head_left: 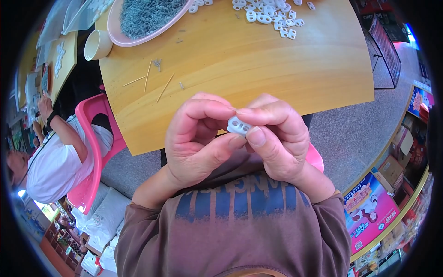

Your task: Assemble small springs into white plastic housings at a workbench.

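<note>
Brown shirt [240,240], narrow double grip [187,134] [285,141] on white piece [237,126]

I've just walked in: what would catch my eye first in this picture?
Probably the small white piece pinched between the left hand and right hand, near the centre. Beyond, a pink basin of grey bits stands at the far left of the table, with more white pieces to its right. Off left, a person sits on a pink chair.
</note>
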Motion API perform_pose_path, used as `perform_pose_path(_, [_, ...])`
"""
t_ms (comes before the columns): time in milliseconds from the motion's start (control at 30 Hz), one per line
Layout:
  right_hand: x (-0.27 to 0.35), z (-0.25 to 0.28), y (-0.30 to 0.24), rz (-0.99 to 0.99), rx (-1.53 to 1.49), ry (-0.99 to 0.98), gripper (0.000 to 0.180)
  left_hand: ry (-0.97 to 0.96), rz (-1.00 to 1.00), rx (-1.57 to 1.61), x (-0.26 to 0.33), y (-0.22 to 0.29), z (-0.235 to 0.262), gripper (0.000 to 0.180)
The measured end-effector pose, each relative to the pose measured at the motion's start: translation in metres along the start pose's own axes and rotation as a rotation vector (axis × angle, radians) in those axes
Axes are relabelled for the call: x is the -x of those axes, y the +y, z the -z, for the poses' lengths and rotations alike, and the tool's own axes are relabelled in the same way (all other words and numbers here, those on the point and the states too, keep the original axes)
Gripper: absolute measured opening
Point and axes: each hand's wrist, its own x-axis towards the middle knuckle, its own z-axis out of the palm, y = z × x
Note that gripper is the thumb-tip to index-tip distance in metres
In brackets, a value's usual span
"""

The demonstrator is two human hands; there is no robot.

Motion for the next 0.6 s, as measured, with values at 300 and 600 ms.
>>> perform_pose_path(300, [-0.002,0.001,-0.002,-0.027,-0.177,0.011,0.020,-0.006,0.060,0.111,-0.007,0.003,-0.001,0.031])
perform_pose_path(600, [0.001,-0.002,-0.001,-0.066,-0.056,0.123,0.014,0.031,0.331,0.235,-0.009,0.012,-0.010,0.026])
